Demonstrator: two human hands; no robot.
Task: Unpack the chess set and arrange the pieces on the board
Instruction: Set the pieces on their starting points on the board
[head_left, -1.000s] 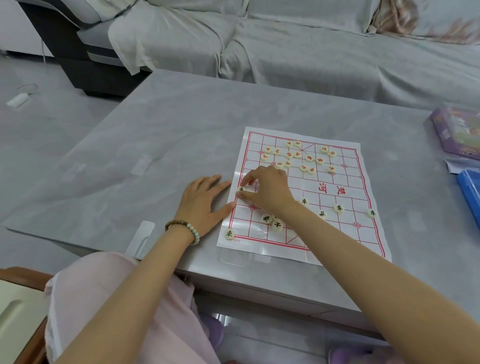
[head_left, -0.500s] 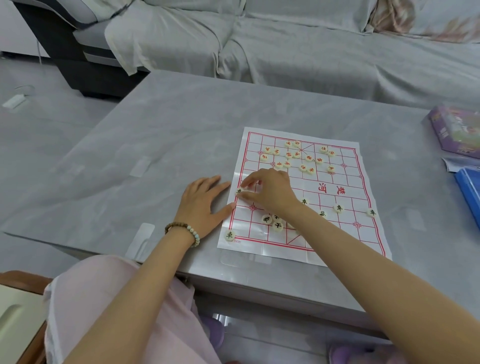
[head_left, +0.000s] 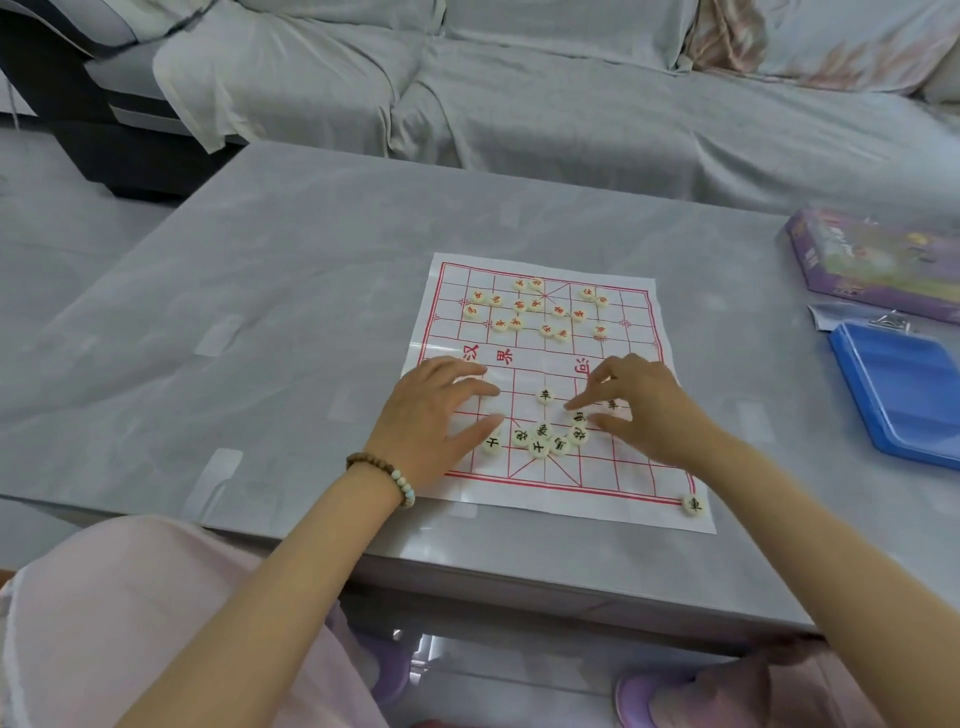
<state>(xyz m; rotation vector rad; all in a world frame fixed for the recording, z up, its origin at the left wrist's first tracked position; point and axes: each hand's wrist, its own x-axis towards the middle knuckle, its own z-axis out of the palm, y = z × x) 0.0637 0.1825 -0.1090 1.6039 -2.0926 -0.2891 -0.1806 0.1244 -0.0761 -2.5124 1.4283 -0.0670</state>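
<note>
1. The person's left hand (head_left: 431, 421) is lying flat with its fingers straight and holding nothing. It is now resting on the near-left part of the white paper chess board with red grid lines (head_left: 540, 364). A second ago it was lying on the grey table (head_left: 260, 338) beside the board.
2. The right hand (head_left: 644, 405) is no longer reaching across to the board's left edge and is now working near the middle of the near half. Its index finger and thumb are bracketing one cream round piece (head_left: 579, 417). I cannot tell whether they are gripping it yet.
3. A heap of cream discs with black lettering (head_left: 540, 439) is sitting bunched between the two hands, still unsorted.
4. One black-lettered disc (head_left: 693, 504) is sitting on the near-right corner, and another (head_left: 544, 396) is sitting alone further up.
5. Cream discs with red lettering (head_left: 535, 306) are lying scattered over the far half.
6. The left-edge placement seems finished, and the person is probably choosing the next piece from the heap. Most of the arranging is still waiting to be done.
</note>
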